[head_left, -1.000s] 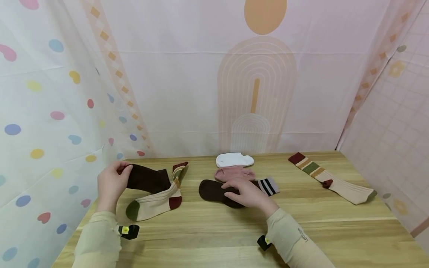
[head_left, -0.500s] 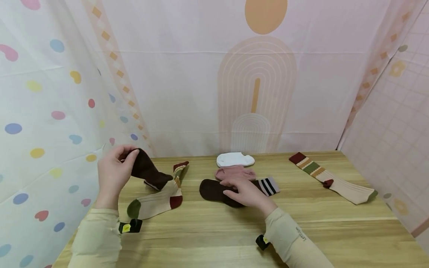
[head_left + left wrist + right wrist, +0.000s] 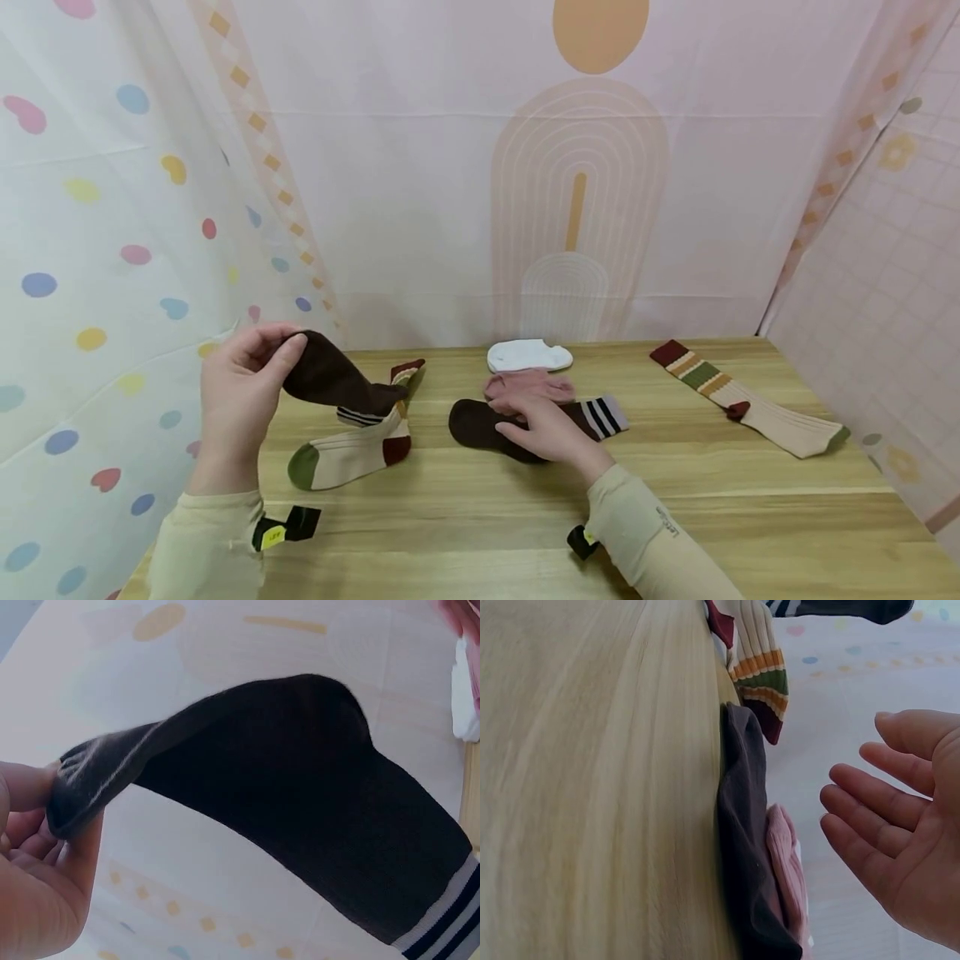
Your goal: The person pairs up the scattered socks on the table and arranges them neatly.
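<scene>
My left hand [image 3: 238, 400] pinches the toe end of a dark brown sock [image 3: 330, 372] between thumb and fingers, raised over the table's left part. In the left wrist view this sock [image 3: 262, 780] stretches from the fingertips to a grey cuff with black stripes. Beneath it lies a cream sock [image 3: 348, 461] with green toe and dark red heel. My right hand [image 3: 543, 427], fingers relaxed, is over a second dark brown sock [image 3: 476, 425] with a striped cuff. The right wrist view shows that hand [image 3: 907, 817] with nothing in its fingers, beside the brown sock [image 3: 746, 825].
Behind the second brown sock lie a pink sock [image 3: 525, 385] and a white sock [image 3: 528, 356]. Another cream sock [image 3: 780, 422] with a striped leg lies at the right on the wooden table [image 3: 450, 533]. Patterned curtains [image 3: 405, 183] stand behind and at both sides.
My left hand has risen with the brown sock, which has swung and stretched rightward over the cream sock; its striped cuff now shows. The right hand has hardly moved.
</scene>
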`<state>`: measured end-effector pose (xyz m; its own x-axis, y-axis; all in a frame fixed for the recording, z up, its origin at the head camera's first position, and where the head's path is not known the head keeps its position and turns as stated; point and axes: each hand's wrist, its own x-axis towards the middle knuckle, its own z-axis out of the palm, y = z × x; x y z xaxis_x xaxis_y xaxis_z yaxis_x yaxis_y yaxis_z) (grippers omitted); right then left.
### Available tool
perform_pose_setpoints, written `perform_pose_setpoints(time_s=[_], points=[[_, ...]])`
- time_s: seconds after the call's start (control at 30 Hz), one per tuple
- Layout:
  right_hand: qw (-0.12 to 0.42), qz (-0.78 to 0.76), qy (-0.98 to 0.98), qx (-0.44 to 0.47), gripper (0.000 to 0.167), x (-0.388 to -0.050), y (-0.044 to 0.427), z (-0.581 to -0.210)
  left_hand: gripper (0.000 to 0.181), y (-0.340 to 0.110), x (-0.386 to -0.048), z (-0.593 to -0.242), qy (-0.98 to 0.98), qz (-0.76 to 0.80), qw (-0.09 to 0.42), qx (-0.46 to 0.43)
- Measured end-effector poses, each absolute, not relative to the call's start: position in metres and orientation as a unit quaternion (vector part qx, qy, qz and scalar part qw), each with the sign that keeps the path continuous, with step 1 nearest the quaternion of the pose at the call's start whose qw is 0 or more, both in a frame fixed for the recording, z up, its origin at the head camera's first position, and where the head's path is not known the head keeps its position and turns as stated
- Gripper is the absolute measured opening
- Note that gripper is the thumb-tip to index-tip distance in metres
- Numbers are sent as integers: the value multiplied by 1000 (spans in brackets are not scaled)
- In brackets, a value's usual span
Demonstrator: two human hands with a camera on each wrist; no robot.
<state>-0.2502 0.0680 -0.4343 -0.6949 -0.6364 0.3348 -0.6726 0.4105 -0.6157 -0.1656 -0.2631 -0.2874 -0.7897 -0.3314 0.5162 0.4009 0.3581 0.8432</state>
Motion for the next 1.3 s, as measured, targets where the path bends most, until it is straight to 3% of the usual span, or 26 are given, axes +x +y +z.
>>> perform_pose_setpoints(time_s=[0.17,0.47,0.63,0.97,1.3], points=[[18,375,-837,399,31,-250,64,-434,10,-272,-153,-300,-744,-609,264,-70],[12,375,-834,403,29,-250,57,-434,24,-316,-160,-345,-916,-377,130,-44],[-12,376,-838,397,31,-251,48,-436,13,-332,-171,-375,-942,-316,107,-22],[-34,348,-855,384,30,-250,27,-442,13,-338,-194,-421,-943,-331,20,24],[-30,335,-850,405,27,-250,11,-449,10,-332,-207,-445,-939,-344,14,21]])
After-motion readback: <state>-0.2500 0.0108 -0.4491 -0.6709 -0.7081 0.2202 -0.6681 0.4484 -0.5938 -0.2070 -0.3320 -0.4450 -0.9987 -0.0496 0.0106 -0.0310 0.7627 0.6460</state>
